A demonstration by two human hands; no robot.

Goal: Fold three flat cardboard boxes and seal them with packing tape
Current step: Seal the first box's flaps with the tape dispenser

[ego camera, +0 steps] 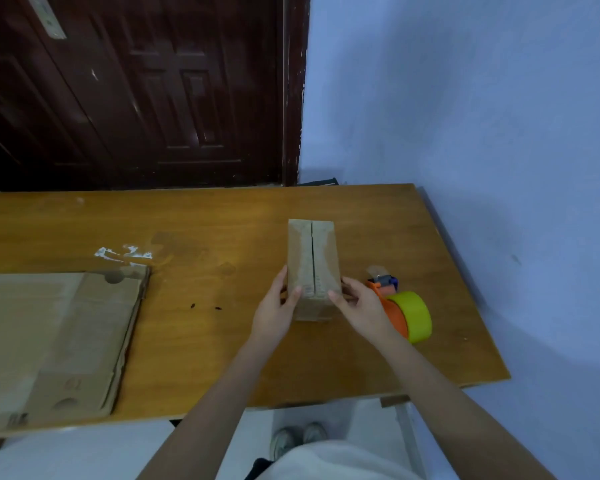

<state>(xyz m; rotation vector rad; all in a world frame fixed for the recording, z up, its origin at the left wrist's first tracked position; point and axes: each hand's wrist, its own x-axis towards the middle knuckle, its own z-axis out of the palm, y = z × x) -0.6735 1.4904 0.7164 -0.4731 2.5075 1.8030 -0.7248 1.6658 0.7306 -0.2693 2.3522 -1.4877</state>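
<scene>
**Both hands holding the folded box on the bench**

The left hand [277, 306] is gripping the near left corner of a small cardboard box [312, 258], its thumb lying over the top edge and its fingers running along the left side. The right hand [359, 306] is gripping the near right corner in the same way, its fingers curling onto the top flap. So both grips are clamped on the box, one at each side of its near end.

The box is standing on the wooden bench [222, 341], right of the middle, with its two top flaps folded down and meeting along a seam that is running away from the person.

Just beside the right hand, an orange tape dispenser [394, 308] is lying on the bench, carrying a yellow-green roll of tape [416, 315].

Well apart to the left, a stack of flat cardboard [59, 341] is lying at the near left of the bench.

Beyond the bench, a dark wooden door [136, 88] and a blue wall [465, 98] are showing.
</scene>
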